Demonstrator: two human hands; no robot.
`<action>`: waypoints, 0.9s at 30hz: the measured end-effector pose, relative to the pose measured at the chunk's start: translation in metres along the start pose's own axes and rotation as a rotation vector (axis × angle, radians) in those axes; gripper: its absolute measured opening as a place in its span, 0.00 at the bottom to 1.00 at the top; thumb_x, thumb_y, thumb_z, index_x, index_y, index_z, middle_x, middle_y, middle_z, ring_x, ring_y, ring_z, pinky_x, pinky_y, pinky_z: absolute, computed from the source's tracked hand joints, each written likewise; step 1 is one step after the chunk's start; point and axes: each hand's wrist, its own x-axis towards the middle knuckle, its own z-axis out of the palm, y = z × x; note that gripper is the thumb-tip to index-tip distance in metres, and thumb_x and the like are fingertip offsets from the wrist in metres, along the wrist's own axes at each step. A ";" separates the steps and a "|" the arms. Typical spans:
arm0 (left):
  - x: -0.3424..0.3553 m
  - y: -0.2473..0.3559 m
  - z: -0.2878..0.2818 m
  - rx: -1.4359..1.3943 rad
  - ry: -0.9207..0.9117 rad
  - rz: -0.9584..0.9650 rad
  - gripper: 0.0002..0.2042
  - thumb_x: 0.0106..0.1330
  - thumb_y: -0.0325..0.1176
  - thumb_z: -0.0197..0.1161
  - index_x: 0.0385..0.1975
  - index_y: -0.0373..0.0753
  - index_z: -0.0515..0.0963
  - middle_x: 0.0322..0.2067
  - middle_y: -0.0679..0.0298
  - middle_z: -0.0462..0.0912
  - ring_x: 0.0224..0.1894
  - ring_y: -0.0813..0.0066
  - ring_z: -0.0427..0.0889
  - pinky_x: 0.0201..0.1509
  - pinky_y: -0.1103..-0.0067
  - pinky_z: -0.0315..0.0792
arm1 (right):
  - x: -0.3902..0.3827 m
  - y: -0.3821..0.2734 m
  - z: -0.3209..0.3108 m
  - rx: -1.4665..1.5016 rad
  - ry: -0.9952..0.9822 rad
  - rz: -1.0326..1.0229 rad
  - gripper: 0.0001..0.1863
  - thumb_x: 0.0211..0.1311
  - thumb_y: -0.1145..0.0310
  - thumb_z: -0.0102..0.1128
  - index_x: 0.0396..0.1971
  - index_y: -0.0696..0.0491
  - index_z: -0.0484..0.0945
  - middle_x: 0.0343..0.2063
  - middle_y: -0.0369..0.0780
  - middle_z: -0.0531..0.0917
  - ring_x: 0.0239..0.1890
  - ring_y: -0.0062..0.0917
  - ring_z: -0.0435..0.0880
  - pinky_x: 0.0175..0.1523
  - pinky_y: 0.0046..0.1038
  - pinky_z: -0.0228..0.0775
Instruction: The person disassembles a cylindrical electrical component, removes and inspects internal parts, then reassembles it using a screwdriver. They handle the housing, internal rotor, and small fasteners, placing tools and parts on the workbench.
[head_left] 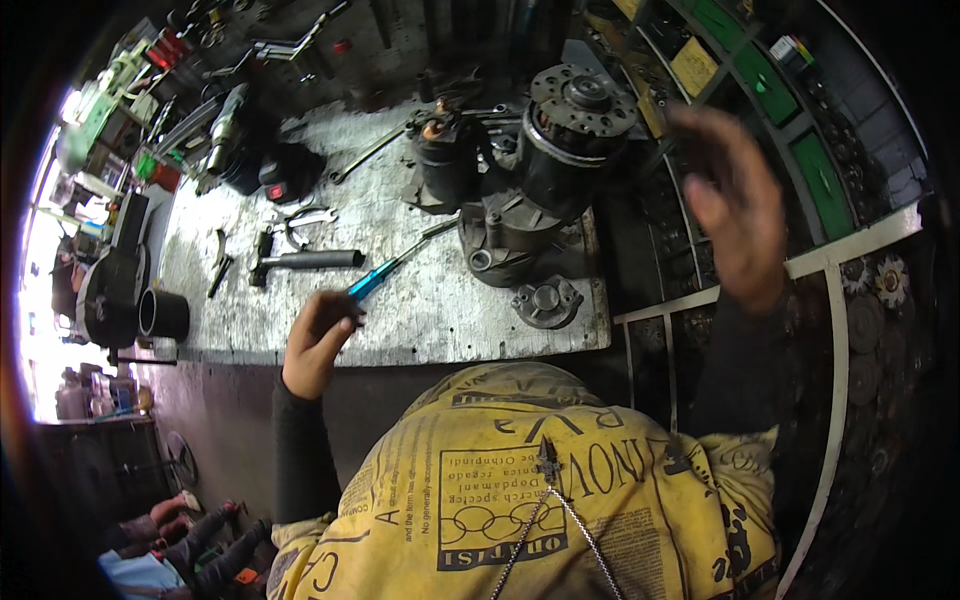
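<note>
My left hand (318, 345) is over the front of the bench, fingers curled round the end of a screwdriver's blue handle (374, 280). The screwdriver's shaft points away to the right, toward a dark starter motor (565, 150) standing upright. A round plate with holes (582, 102) tops the motor, and a smaller black cylinder with copper-coloured terminals (445, 150) stands beside it. In front of the motor's housing lies a round metal end cap (546, 301). My right hand (735, 205) is raised right of the motor, thumb apart from the slightly blurred fingers, holding nothing visible.
A hammer (310, 260), wrenches (315, 217) and a power drill (235, 140) lie on the worn bench (240, 325). A dark cup-like cylinder (163, 313) stands at its left edge. Shelving with green drawers (818, 180) and metal parts lines the right side.
</note>
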 end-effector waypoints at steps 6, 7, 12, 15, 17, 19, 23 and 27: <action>-0.010 0.005 0.042 0.206 0.002 0.103 0.13 0.65 0.23 0.58 0.48 0.32 0.73 0.41 0.60 0.81 0.43 0.75 0.80 0.49 0.78 0.73 | 0.109 -0.020 0.063 -0.582 -0.571 -0.254 0.24 0.66 0.57 0.57 0.55 0.58 0.75 0.50 0.45 0.80 0.55 0.37 0.78 0.59 0.32 0.67; -0.016 0.000 0.046 0.203 -0.008 0.080 0.12 0.65 0.23 0.59 0.47 0.32 0.74 0.40 0.60 0.82 0.42 0.75 0.80 0.49 0.78 0.73 | 0.112 -0.018 0.062 -0.570 -0.639 -0.260 0.22 0.66 0.57 0.55 0.53 0.57 0.76 0.47 0.43 0.81 0.51 0.37 0.79 0.57 0.33 0.69; -0.039 -0.023 0.055 0.152 -0.016 -0.076 0.12 0.64 0.25 0.61 0.47 0.32 0.75 0.40 0.59 0.82 0.43 0.72 0.81 0.50 0.76 0.73 | 0.106 -0.010 0.059 -0.482 -0.673 -0.148 0.26 0.64 0.58 0.58 0.57 0.56 0.72 0.52 0.43 0.77 0.54 0.37 0.77 0.59 0.33 0.68; -0.044 -0.028 0.052 0.233 -0.018 -0.017 0.12 0.64 0.25 0.61 0.47 0.32 0.75 0.40 0.57 0.82 0.44 0.69 0.81 0.51 0.75 0.73 | 0.104 0.002 0.053 -0.090 -0.294 -0.254 0.25 0.66 0.60 0.53 0.59 0.57 0.71 0.54 0.45 0.77 0.56 0.37 0.76 0.61 0.35 0.68; -0.046 -0.029 0.051 0.268 -0.009 0.007 0.12 0.63 0.25 0.61 0.46 0.31 0.75 0.40 0.56 0.82 0.44 0.66 0.82 0.51 0.75 0.73 | 0.086 0.021 0.056 0.453 0.012 -0.257 0.18 0.68 0.65 0.52 0.52 0.61 0.75 0.49 0.47 0.81 0.54 0.34 0.79 0.60 0.33 0.69; -0.049 -0.031 0.050 0.280 0.025 0.029 0.13 0.63 0.25 0.62 0.46 0.31 0.75 0.40 0.54 0.81 0.44 0.64 0.82 0.51 0.74 0.73 | 0.044 0.038 0.052 0.582 0.560 -0.294 0.19 0.69 0.64 0.46 0.52 0.62 0.72 0.46 0.47 0.80 0.53 0.34 0.79 0.58 0.36 0.72; -0.052 -0.037 0.050 0.316 0.000 0.015 0.13 0.63 0.27 0.62 0.46 0.32 0.75 0.40 0.53 0.81 0.45 0.60 0.82 0.50 0.72 0.74 | -0.088 0.078 0.107 -0.033 0.217 0.526 0.24 0.60 0.58 0.58 0.53 0.57 0.73 0.47 0.49 0.76 0.49 0.38 0.75 0.57 0.40 0.67; -0.049 -0.043 0.049 0.363 -0.037 0.051 0.13 0.64 0.29 0.61 0.46 0.33 0.75 0.40 0.52 0.80 0.44 0.56 0.80 0.49 0.70 0.73 | -0.179 0.096 0.161 -0.645 -0.354 0.024 0.31 0.49 0.51 0.70 0.53 0.49 0.74 0.53 0.59 0.70 0.57 0.55 0.67 0.60 0.52 0.59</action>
